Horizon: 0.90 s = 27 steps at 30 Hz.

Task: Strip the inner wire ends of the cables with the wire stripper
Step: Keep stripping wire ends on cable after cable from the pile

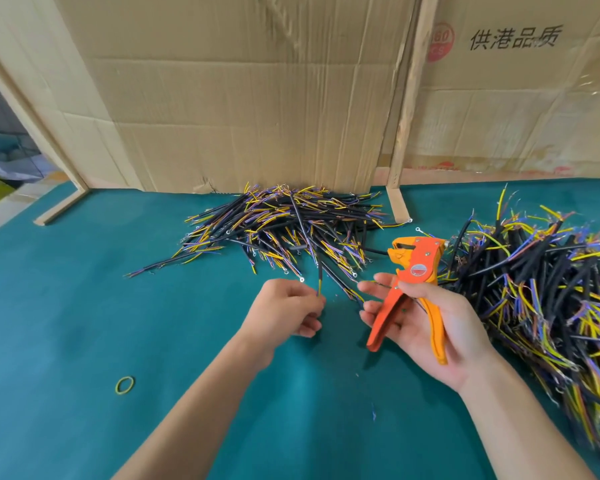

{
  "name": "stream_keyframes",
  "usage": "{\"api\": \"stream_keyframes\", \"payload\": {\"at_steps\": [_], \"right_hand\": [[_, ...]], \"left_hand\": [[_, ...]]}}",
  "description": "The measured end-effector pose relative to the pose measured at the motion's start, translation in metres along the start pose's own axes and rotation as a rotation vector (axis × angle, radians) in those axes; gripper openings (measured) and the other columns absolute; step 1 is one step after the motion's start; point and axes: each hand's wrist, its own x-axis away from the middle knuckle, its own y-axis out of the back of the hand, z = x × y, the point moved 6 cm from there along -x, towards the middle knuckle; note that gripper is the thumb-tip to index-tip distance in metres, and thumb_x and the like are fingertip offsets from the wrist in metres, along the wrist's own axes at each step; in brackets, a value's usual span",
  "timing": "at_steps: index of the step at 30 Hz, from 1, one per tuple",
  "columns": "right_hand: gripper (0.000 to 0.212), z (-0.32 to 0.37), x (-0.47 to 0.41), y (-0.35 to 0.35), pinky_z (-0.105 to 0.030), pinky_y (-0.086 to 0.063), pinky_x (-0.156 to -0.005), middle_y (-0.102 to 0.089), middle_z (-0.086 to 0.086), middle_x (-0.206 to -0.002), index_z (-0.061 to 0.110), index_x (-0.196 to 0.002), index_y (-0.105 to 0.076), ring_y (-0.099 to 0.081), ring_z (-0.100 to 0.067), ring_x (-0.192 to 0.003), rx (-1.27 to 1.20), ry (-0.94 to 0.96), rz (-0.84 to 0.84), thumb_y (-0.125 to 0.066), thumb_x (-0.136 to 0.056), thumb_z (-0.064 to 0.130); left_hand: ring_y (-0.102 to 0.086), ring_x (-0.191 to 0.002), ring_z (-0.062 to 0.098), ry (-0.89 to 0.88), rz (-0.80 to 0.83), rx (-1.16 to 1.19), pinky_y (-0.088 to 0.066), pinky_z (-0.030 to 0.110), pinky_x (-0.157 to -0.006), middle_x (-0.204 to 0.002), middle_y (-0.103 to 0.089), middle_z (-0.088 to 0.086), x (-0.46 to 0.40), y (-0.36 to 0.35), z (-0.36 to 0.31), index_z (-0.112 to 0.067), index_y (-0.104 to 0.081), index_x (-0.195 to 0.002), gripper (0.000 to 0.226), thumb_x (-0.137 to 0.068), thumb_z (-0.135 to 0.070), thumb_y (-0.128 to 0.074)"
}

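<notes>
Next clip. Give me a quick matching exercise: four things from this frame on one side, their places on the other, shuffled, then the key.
Things:
1. wire stripper
2. rubber band
3. single cable
4. cardboard

Places:
A. lying alone on the green mat, near left
B. standing behind the piles
C. in the right hand
D. pinched by the left hand

Pairs: 1-C, 2-A, 3-D, 4-B

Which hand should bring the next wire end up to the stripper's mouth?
Left. The left hand already pinches a cable by its yellow wire, just left of the wire stripper. The right hand is full, its grip wrapped around the stripper's handles.
</notes>
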Motion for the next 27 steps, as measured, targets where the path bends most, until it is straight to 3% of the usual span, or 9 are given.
{"api": "stream_keyframes", "payload": {"at_steps": [5, 10, 16, 20, 27], "right_hand": [[0.053, -0.013, -0.001, -0.01, -0.047, -0.059, -0.08, -0.06, -0.03, -0.135, -0.007, -0.127, -0.062, -0.069, -0.039, -0.084, 0.093, -0.058, 0.117, -0.068, -0.078, 0.011], [0.047, -0.015, 0.001, -0.016, -0.044, -0.057, -0.079, -0.056, -0.025, -0.143, -0.004, -0.132, -0.062, -0.065, -0.036, -0.085, 0.135, -0.018, 0.215, -0.06, -0.086, 0.008], [0.055, -0.005, 0.0, -0.008, -0.04, -0.058, -0.077, -0.057, -0.021, -0.144, -0.003, -0.135, -0.06, -0.067, -0.032, -0.083, 0.102, 0.029, 0.18, -0.06, -0.082, 0.011], [0.057, -0.001, -0.001, -0.006, -0.039, -0.059, -0.076, -0.059, -0.018, -0.143, -0.002, -0.136, -0.059, -0.067, -0.03, -0.082, 0.07, 0.054, 0.155, -0.061, -0.081, 0.012], [0.057, 0.004, 0.0, -0.005, -0.037, -0.058, -0.077, -0.058, -0.014, -0.146, 0.0, -0.14, -0.056, -0.068, -0.027, -0.084, 0.066, 0.093, 0.167, -0.058, -0.084, 0.013]], "left_hand": [[-0.065, -0.055, 0.017, -0.162, 0.073, -0.149, -0.053, 0.026, -0.054, -0.06, -0.066, -0.002, 0.032, -0.01, 0.011, -0.01, -0.072, -0.084, 0.005, -0.084, -0.005, -0.071], [-0.062, -0.055, 0.017, -0.183, 0.127, -0.16, -0.051, 0.027, -0.055, -0.06, -0.065, -0.001, 0.05, -0.007, 0.021, -0.013, -0.073, -0.084, 0.008, -0.076, -0.016, -0.074], [-0.061, -0.055, 0.017, -0.195, 0.092, -0.194, -0.048, 0.026, -0.053, -0.061, -0.065, -0.001, 0.056, 0.007, 0.031, -0.017, -0.073, -0.082, 0.006, -0.079, -0.016, -0.078], [-0.06, -0.054, 0.014, -0.193, 0.1, -0.152, -0.048, 0.026, -0.052, -0.065, -0.067, 0.0, 0.06, 0.008, 0.035, -0.017, -0.074, -0.082, 0.017, -0.071, -0.029, -0.076], [-0.051, -0.055, 0.012, -0.288, 0.046, -0.219, -0.046, 0.028, -0.058, -0.067, -0.07, 0.001, 0.063, 0.004, 0.04, -0.03, -0.074, -0.08, 0.012, -0.074, -0.041, -0.074]]}}
